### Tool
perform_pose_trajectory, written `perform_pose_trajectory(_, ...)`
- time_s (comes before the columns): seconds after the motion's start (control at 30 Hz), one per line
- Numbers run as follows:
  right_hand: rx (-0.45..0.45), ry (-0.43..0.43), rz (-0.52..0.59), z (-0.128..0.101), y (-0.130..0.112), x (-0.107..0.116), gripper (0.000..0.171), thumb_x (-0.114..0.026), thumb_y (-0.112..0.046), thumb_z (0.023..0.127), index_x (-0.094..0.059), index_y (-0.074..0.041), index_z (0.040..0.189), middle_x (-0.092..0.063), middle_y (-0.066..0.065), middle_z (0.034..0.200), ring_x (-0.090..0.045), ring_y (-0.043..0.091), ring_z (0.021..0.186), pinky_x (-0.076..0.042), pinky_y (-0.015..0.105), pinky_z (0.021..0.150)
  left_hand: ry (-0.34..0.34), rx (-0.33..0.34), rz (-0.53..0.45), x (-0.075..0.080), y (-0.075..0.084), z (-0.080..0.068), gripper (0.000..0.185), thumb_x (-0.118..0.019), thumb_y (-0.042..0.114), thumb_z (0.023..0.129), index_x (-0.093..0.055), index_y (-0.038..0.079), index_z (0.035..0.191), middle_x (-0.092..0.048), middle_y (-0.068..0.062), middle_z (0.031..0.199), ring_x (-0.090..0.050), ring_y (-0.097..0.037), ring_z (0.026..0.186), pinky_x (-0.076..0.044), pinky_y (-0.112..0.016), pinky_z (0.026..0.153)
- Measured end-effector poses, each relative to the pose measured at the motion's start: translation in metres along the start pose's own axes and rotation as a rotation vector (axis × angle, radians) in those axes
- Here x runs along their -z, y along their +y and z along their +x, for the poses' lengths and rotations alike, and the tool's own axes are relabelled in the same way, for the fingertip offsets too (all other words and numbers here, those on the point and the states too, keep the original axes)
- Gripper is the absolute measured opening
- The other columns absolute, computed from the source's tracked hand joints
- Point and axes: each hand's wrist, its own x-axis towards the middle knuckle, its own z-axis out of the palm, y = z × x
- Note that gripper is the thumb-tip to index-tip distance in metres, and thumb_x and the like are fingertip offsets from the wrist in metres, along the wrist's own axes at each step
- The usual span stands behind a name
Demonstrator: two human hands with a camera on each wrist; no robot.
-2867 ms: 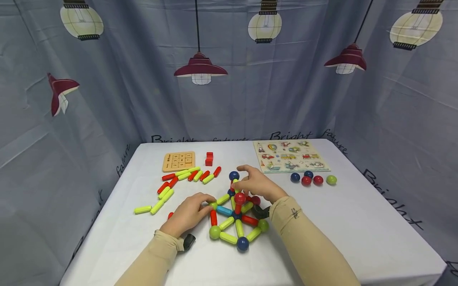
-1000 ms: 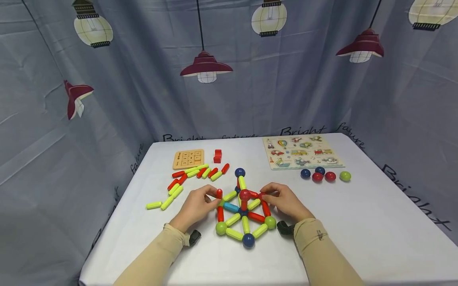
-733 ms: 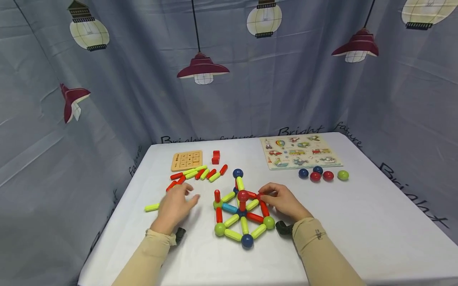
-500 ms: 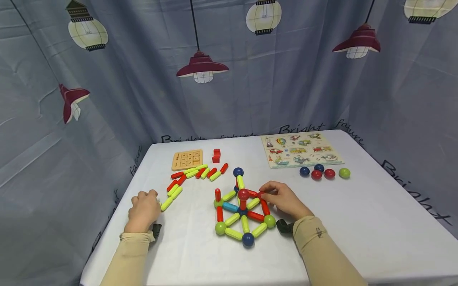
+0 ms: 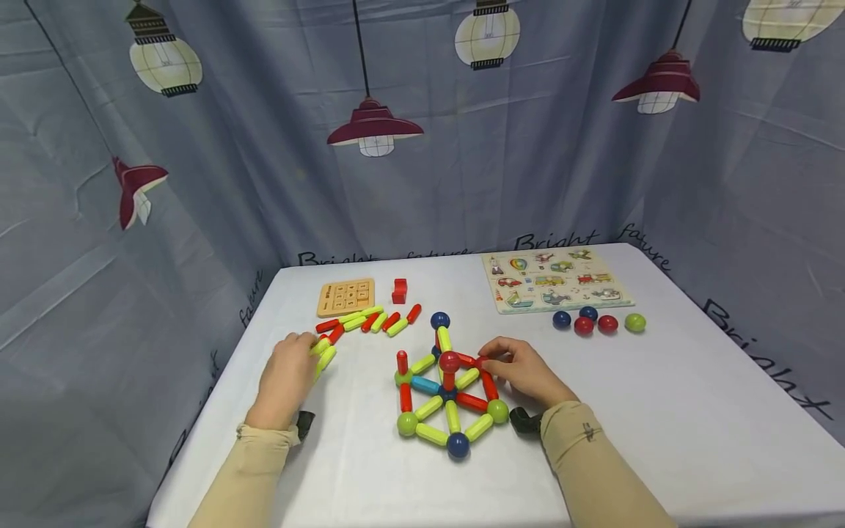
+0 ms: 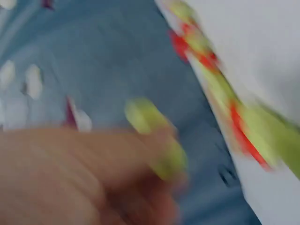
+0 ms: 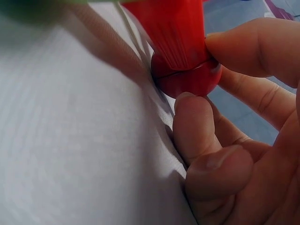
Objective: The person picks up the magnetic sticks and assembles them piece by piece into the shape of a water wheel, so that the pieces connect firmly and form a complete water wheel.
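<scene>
Open white table [image 5: 693,411] lies to the right of the right hand [image 5: 524,370], and a bare strip runs along the near edge in front of the rod-and-ball frame [image 5: 445,392]. Between the two hands, that frame fills the middle. Loose rods [image 5: 370,321] crowd the space beyond the left hand [image 5: 289,370]; four loose balls [image 5: 597,323] and the puzzle board [image 5: 557,279] block the far right corner.

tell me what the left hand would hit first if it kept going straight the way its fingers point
Probably the loose red and green sticks lying just beyond the left hand, which already grips a green stick; past them sits the wooden number board. Depth is hard to judge.
</scene>
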Motion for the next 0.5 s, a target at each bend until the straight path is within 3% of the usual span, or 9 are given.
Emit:
perform_pose_trajectory(0.13,-0.005,0.009,0.002,0.000,0.001,0.002,0.020,-0.074,-0.027,0.094,-0.072,-0.021,0.114,-0.069,0.001,0.113,-0.060,0.023,0.091,-0.053,0.033,0.069,0.017,-0.409,-0.092,0.001,0.046,0.017,0.029,-0.083,0.008,0.087,-0.073,0.012,0.114,-0.070,-0.002,0.108,-0.066,-0.021,0.102,-0.057,-0.039,0.091)
perform_pose_trajectory(0.23,0.003,0.006,0.015,0.001,0.002,0.002,0.020,-0.074,-0.026,0.095,-0.072,-0.022,0.114,-0.069,0.000,0.113,-0.060,0.024,0.091,-0.053,0.033,0.070,0.004,-0.604,-0.125,-0.002,0.072,0.022,0.032,-0.085,0.008,0.084,-0.075,0.017,0.113,-0.070,0.004,0.107,-0.066,-0.014,0.100,-0.058,-0.030,0.089)
perform_pose_trajectory(0.33,0.011,0.002,0.019,0.000,0.002,0.000,0.019,-0.074,-0.026,0.095,-0.073,-0.022,0.113,-0.069,0.000,0.112,-0.060,0.024,0.091,-0.053,0.033,0.070,-0.019,-0.668,-0.126,-0.006,0.087,0.023,0.032,-0.084,0.007,0.085,-0.075,0.017,0.114,-0.070,0.005,0.107,-0.064,-0.012,0.098,-0.057,-0.026,0.086)
perform_pose_trajectory(0.5,0.004,0.010,0.012,-0.001,0.002,-0.001,0.017,-0.075,-0.026,0.094,-0.073,-0.023,0.111,-0.070,-0.002,0.110,-0.060,0.023,0.091,-0.052,0.033,0.069,-0.043,-0.690,-0.119,-0.014,0.099,0.025,0.031,-0.082,0.008,0.088,-0.074,0.019,0.116,-0.069,0.005,0.109,-0.062,-0.011,0.099,-0.056,-0.023,0.087)
